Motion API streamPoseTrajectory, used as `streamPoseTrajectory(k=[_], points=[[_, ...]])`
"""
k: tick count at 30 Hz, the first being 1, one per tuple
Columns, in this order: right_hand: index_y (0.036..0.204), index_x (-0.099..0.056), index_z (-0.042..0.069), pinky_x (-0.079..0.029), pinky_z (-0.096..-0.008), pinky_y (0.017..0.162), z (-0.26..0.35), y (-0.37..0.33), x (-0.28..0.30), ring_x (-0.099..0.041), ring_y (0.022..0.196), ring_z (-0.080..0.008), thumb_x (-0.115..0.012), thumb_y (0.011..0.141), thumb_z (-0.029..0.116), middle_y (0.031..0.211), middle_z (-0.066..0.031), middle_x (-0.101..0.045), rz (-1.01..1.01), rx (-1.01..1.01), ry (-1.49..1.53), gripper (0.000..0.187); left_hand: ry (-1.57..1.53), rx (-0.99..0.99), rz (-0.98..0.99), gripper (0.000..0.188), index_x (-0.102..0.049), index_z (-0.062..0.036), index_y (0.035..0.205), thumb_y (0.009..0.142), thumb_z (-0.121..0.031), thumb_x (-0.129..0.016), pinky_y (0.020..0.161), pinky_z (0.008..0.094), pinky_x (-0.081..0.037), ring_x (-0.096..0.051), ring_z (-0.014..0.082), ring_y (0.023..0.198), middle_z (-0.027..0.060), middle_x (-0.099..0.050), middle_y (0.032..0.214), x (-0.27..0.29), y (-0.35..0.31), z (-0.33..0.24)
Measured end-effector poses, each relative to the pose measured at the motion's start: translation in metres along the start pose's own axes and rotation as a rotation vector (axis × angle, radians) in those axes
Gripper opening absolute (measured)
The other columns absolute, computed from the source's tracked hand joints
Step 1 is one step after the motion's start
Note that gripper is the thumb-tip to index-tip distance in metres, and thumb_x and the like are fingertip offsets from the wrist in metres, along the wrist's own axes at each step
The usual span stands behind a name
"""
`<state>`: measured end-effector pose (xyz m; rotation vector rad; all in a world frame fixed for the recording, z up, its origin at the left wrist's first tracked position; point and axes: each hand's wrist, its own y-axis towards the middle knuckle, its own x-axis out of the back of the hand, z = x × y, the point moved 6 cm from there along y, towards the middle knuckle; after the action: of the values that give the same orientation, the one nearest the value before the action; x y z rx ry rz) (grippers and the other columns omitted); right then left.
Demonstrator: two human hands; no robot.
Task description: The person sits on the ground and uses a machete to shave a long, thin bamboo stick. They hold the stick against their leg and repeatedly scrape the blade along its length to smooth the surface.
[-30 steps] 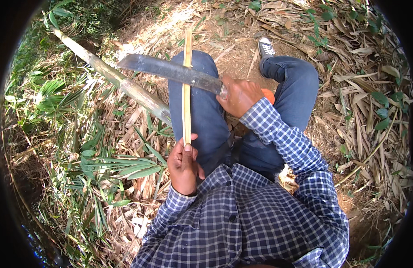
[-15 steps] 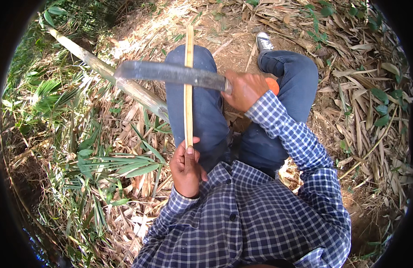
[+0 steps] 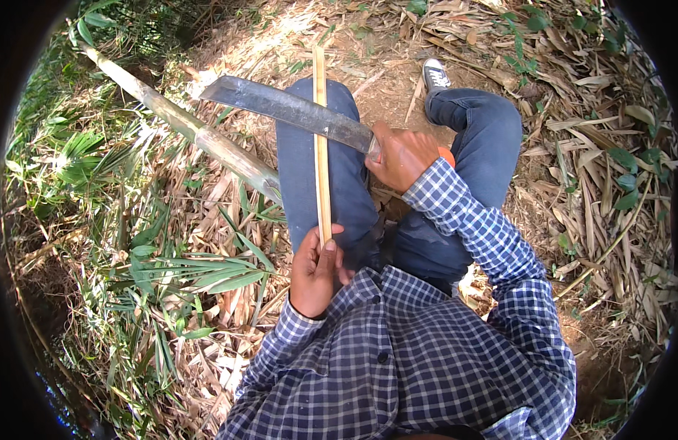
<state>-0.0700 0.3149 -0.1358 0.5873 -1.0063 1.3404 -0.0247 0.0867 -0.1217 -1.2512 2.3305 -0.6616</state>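
Nearest, the left hand (image 3: 315, 270) grips the lower end of a thin bamboo strip (image 3: 321, 147) lying along the left thigh. Farther out, the right hand (image 3: 402, 155) is wrapped tight around the orange handle of a long machete (image 3: 291, 110), its blade laid across the strip. The step looks like shaving the strip; the next stroke calls for a steady hold and a shallow blade angle.

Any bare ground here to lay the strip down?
Bare dirt beyond the knees, between the bamboo strip tip and the shoe. Crowded elsewhere: bamboo pole and green leaves at left, dry leaf litter at right.
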Motion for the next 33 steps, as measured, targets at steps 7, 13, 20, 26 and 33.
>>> streamPoseTrajectory(k=[7, 13, 20, 26, 33], points=[[0.1, -0.054, 0.001, -0.052, -0.0508, 0.067, -0.004, -0.005, -0.014, -0.066, 0.072, -0.0424, -0.071, 0.077, 0.021, 0.071, -0.0209, -0.065, -0.006, -0.008, 0.164, 0.036, -0.076, 0.068, 0.018, 0.03, -0.052, -0.0017, 0.121, 0.106, -0.024, -0.037, 0.038, 0.0193, -0.036, -0.04, 0.0049, 0.044, -0.0015, -0.045, 0.069, -0.004, 0.04, -0.025], [0.094, -0.06, 0.006, -0.054, -0.049, 0.061, 0.011, -0.02, -0.006, -0.067, 0.065, -0.0394, -0.07, 0.078, 0.029, 0.067, -0.0197, -0.065, 0.043, 0.138, 0.02, 0.03, -0.056, 0.035, -0.022, 0.024, -0.053, -0.0047, 0.105, 0.106, -0.025, -0.04, 0.034, 0.0198, -0.024, -0.026, 0.0025, 0.039, -0.0047, -0.038, 0.064, -0.005, 0.037, -0.014], [0.094, -0.062, 0.004, -0.054, -0.0501, 0.06, 0.02, -0.011, -0.005, -0.067, 0.065, -0.0398, -0.07, 0.078, 0.032, 0.065, -0.0205, -0.065, 0.074, 0.113, 0.036, 0.033, -0.125, 0.083, -0.026, 0.021, -0.051, -0.0058, 0.099, 0.106, -0.022, -0.04, 0.034, 0.0214, -0.025, -0.028, 0.0046, 0.039, -0.0036, -0.039, 0.062, 0.0, 0.041, -0.024], [0.093, -0.062, 0.005, -0.053, -0.0493, 0.059, 0.007, 0.001, -0.005, -0.066, 0.064, -0.0392, -0.073, 0.076, 0.029, 0.065, -0.0195, -0.065, -0.005, 0.089, 0.061, 0.032, -0.179, 0.106, -0.027, 0.02, -0.051, -0.0072, 0.098, 0.105, -0.022, -0.04, 0.034, 0.0215, -0.024, -0.027, 0.0043, 0.039, -0.0039, -0.039, 0.062, -0.001, 0.038, -0.025], [0.093, -0.063, 0.006, -0.054, -0.0499, 0.062, 0.007, -0.003, -0.003, -0.066, 0.064, -0.04, -0.07, 0.077, 0.03, 0.066, -0.0201, -0.065, 0.024, 0.136, 0.042, 0.029, -0.166, 0.107, -0.02, 0.02, -0.05, -0.0082, 0.097, 0.105, -0.024, -0.041, 0.034, 0.0214, -0.024, -0.027, 0.0042, 0.039, -0.0041, -0.038, 0.062, -0.002, 0.031, -0.017]])
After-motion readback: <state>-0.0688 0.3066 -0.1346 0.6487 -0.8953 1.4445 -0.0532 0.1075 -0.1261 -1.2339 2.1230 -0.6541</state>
